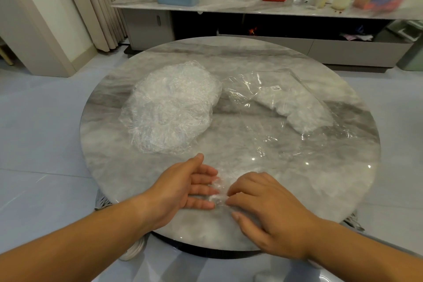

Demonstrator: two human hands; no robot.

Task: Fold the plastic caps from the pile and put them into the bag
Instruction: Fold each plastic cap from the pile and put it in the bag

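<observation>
lower centre: a plastic cap (217,193) lies on the table (229,57) between both hands; left hand (185,186) flat, fingers straight, touching it; right hand (263,205) pinching it with curled fingers. pile of caps (171,107) at centre left, bag (293,107) at centre right.

left hand (187,186) lies fingers straight; right hand (267,204) palm down, fingers bent (thumb apart).

crumpled clear cap (217,192) near table edge (pile (170,107) left, bag (286,107) right)
</observation>
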